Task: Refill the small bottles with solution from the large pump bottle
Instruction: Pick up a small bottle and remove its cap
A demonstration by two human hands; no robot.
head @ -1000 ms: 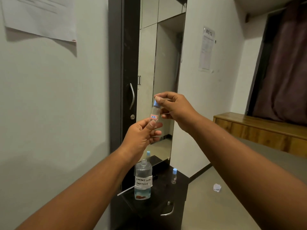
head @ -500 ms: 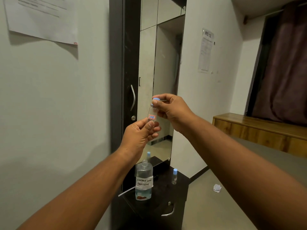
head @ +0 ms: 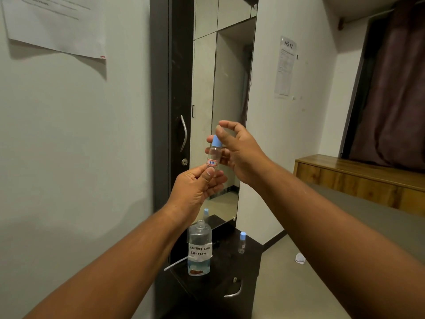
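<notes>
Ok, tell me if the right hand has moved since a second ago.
Yes: the right hand's fingers loosened from the blue cap, lifting slightly upward against the door handle.

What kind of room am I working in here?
Likely a bedroom or dressing area in a home or lodging: a tall mirror over a small dark cabinet, a wardrobe door with handle, and a dark curtain above a wooden ledge.

Small bottle (head: 213,155), blue cap, labelled 18, upright midair; large bottle (head: 199,249) uncapped on cabinet, second small bottle (head: 242,242) nearby.
</notes>
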